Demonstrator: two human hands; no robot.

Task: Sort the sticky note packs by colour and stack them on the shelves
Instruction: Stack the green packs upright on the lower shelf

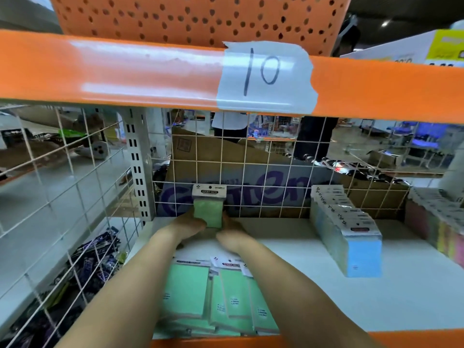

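Note:
A green sticky note pack stands upright near the wire back of the white shelf. My left hand grips its left side and my right hand grips its right side. Under my forearms, at the shelf's front, lie several green packs, loosely overlapped. To the right a row of blue packs stands front to back. Pink and yellow packs stand at the far right edge.
An orange beam with a taped paper label "10" crosses overhead, an orange perforated basket above it. White wire mesh closes the left side and back. Cardboard boxes stand behind the mesh.

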